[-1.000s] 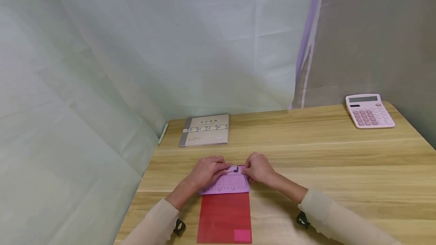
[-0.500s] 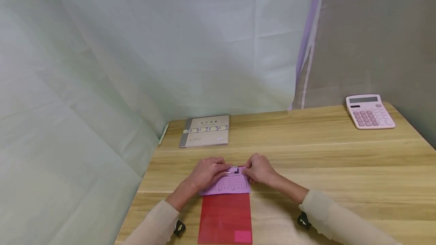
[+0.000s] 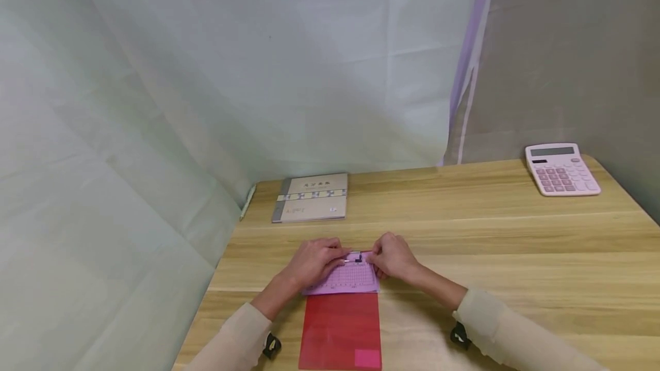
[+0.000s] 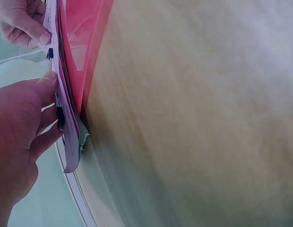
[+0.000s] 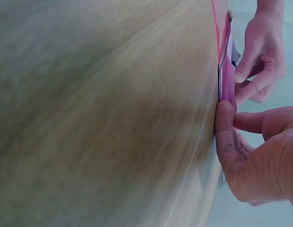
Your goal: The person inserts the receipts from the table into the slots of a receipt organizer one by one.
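A red translucent clipboard [image 3: 340,328] lies at the near middle of the table, a bright pink patch at its lower right corner. Across its top sits a pad of lilac printed forms [image 3: 340,280], several sheets thick in the left wrist view, its curled corner [image 4: 72,153] standing off the board. At the pad's upper edge is a metal clip [image 3: 358,257] with black ends. My left hand [image 3: 318,259] holds the clip between thumb and fingers, covering its left part. With thumb and fingertips, my right hand [image 3: 394,255] pinches the pad's upper right edge [image 5: 228,85].
A beige notebook [image 3: 309,202] with a patterned band lies at the back left, a pale green pen [image 3: 247,202] beside it at the table's left edge. A pink calculator [image 3: 560,169] stands at the back right corner. Pale cloth [image 3: 309,73] hangs behind the wooden table [image 3: 464,210].
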The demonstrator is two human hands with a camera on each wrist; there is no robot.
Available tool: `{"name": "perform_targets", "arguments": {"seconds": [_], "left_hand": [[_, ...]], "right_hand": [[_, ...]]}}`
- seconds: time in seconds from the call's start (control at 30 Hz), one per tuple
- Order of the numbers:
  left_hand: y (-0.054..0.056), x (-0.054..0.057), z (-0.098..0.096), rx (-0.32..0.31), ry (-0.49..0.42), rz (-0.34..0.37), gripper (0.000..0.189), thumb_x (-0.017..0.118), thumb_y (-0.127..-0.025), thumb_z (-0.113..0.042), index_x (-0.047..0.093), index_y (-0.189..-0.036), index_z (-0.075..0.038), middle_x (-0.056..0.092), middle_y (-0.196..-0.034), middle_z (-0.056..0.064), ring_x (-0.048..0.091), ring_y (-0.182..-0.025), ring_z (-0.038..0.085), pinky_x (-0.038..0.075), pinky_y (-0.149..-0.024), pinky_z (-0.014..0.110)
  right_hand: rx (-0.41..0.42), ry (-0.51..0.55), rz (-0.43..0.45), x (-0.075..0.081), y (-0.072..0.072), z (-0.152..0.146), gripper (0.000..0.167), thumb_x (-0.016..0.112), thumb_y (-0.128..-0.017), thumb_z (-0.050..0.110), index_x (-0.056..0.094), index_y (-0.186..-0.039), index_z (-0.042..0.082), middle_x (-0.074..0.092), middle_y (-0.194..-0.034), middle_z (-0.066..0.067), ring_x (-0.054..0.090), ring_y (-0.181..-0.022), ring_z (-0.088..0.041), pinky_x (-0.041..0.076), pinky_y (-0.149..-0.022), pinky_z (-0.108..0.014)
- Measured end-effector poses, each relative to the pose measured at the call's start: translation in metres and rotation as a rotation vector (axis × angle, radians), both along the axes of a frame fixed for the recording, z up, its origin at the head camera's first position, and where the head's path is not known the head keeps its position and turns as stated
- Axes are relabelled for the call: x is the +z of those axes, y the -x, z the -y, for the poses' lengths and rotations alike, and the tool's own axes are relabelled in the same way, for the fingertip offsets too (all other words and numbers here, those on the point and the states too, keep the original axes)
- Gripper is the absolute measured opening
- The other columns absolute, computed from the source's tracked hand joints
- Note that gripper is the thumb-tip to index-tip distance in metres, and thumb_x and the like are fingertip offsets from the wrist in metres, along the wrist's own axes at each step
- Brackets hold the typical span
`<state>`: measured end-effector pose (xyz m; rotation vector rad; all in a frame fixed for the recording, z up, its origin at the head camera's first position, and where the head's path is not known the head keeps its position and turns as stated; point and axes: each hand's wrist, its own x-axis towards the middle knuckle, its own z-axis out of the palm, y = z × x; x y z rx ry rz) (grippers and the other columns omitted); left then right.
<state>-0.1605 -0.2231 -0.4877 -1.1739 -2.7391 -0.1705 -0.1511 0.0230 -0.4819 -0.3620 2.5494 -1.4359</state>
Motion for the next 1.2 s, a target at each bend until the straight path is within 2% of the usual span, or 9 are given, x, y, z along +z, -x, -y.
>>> {"name": "perform_targets", "arguments": {"seconds": [0.37,0.47,0.6,0.73,0.87,1.0,1.2], "left_hand": [[-0.001,0.001,0.001,0.011,0.02,0.003,0.028,0.072,-0.104,-0.024,0.079,-0.131,-0.022,0.065,-0.097,-0.007,0.058,-0.082,0.008,0.052,-0.072,0.027],[-0.001,0.001,0.0,0.014,0.014,0.008,0.028,0.073,-0.103,-0.024,0.079,-0.13,-0.021,0.067,-0.098,-0.007,0.058,-0.082,0.007,0.052,-0.072,0.027],[-0.001,0.0,-0.001,0.024,0.02,0.019,0.028,0.072,-0.103,-0.026,0.079,-0.13,-0.022,0.067,-0.1,-0.007,0.058,-0.083,0.007,0.052,-0.073,0.027],[-0.001,0.002,-0.001,0.037,0.024,0.036,0.028,0.072,-0.103,-0.027,0.079,-0.13,-0.023,0.067,-0.101,-0.008,0.059,-0.084,0.007,0.052,-0.074,0.026],[0.0,0.002,-0.001,0.044,0.024,0.041,0.028,0.073,-0.103,-0.028,0.079,-0.13,-0.023,0.067,-0.101,-0.008,0.059,-0.084,0.008,0.053,-0.074,0.027],[0.0,0.001,-0.001,0.045,0.026,0.04,0.028,0.072,-0.103,-0.029,0.079,-0.13,-0.023,0.067,-0.1,-0.008,0.06,-0.084,0.008,0.054,-0.075,0.028],[-0.001,0.0,-0.002,0.037,0.032,0.022,0.027,0.072,-0.103,-0.027,0.079,-0.129,-0.022,0.066,-0.098,-0.007,0.06,-0.082,0.008,0.053,-0.074,0.028]], "right_hand": [[-0.004,0.023,-0.003,-0.004,0.001,-0.002,0.022,0.078,-0.092,-0.002,0.073,-0.071,0.0,0.065,-0.052,-0.002,0.065,-0.044,-0.016,0.054,-0.044,-0.029],[-0.007,0.002,0.004,-0.004,0.002,-0.003,0.021,0.078,-0.092,-0.001,0.072,-0.071,0.001,0.064,-0.054,-0.002,0.063,-0.044,-0.015,0.053,-0.044,-0.028],[-0.032,-0.081,-0.031,0.0,0.005,-0.004,0.014,0.083,-0.09,0.004,0.069,-0.086,0.001,0.064,-0.07,-0.001,0.06,-0.058,-0.014,0.05,-0.053,-0.027],[-0.016,-0.149,-0.055,0.006,0.008,-0.005,0.019,0.085,-0.09,0.008,0.071,-0.099,0.0,0.064,-0.084,-0.004,0.058,-0.071,-0.016,0.049,-0.061,-0.029],[0.044,-0.12,0.022,0.009,0.01,-0.006,0.01,0.08,-0.093,0.005,0.071,-0.091,0.002,0.068,-0.075,-0.004,0.063,-0.056,-0.017,0.051,-0.051,-0.028],[0.083,-0.062,0.096,0.009,0.009,-0.006,0.016,0.076,-0.096,0.002,0.071,-0.081,0.004,0.066,-0.06,-0.006,0.064,-0.046,-0.018,0.053,-0.044,-0.03],[0.04,-0.011,0.098,0.003,0.005,-0.005,0.023,0.078,-0.093,-0.001,0.069,-0.072,0.001,0.065,-0.053,-0.007,0.067,-0.045,-0.02,0.055,-0.046,-0.031]]}}
